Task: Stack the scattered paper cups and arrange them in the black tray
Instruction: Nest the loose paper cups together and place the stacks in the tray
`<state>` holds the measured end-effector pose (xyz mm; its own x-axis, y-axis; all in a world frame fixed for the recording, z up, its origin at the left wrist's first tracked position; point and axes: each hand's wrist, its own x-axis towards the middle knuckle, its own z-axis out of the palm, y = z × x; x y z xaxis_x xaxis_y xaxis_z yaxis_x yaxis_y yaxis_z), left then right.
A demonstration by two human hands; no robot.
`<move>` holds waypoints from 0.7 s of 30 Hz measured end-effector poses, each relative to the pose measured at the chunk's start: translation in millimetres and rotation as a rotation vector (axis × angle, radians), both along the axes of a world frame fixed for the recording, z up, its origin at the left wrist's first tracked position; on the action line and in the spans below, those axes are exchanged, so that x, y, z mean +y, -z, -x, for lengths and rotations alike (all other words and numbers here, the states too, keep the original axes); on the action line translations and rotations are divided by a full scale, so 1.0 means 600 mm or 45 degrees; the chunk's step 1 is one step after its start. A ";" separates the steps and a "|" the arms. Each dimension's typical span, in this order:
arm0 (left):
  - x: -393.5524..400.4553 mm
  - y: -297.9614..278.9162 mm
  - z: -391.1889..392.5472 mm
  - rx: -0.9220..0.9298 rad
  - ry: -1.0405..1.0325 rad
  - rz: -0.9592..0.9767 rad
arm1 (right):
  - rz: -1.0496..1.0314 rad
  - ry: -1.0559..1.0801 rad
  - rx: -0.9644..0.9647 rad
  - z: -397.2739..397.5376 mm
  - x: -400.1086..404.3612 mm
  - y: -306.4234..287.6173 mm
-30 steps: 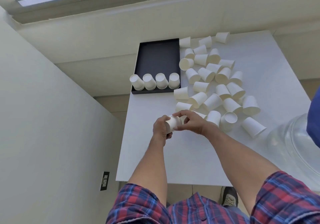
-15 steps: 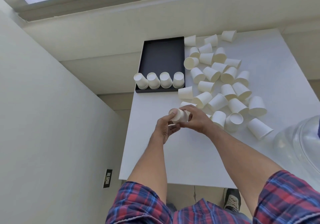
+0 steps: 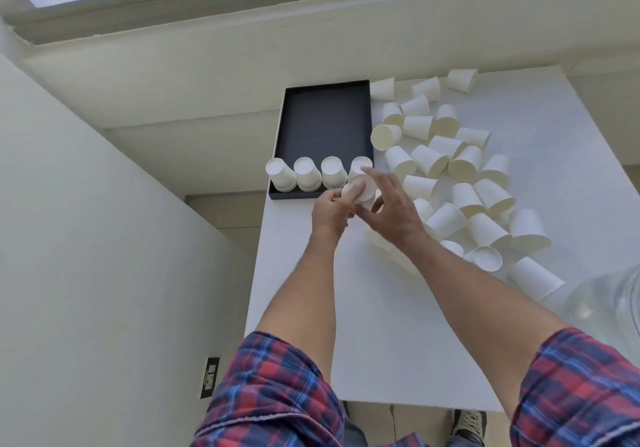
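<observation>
White table [image 3: 381,342]: cup stack [image 3: 360,188] between both hands.

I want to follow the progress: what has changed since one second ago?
Both hands, left and right, carried the held cups away from the person, up to the tray's near edge. Both hands still hold them. The four stacks in the tray and the loose cups stayed.

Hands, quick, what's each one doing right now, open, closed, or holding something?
Left hand: fingers curled round the stack of paper cups.
Right hand: thumb and fingers also hold that stack.
</observation>
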<state>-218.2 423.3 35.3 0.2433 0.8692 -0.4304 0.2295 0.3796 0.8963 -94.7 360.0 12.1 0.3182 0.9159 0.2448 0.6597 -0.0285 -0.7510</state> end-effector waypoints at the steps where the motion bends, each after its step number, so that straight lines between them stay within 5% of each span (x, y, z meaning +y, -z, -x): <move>1: 0.018 -0.005 -0.008 0.011 0.009 -0.036 | -0.011 0.012 0.012 -0.007 0.018 -0.005; 9: 0.157 -0.026 -0.064 0.068 0.150 -0.267 | 0.002 0.117 0.072 -0.068 0.177 -0.014; 15: 0.227 -0.011 -0.092 0.344 0.182 -0.474 | 0.105 0.181 0.046 -0.093 0.249 -0.002; 21: 0.255 0.018 -0.097 0.373 0.362 -0.480 | 0.259 0.211 0.066 -0.100 0.294 0.040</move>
<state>-160.2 576.4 24.5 0.4076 0.8938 -0.1868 0.5361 -0.0687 0.8413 -34.8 536.4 -11.8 0.4755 0.8788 0.0405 0.5941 -0.2868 -0.7516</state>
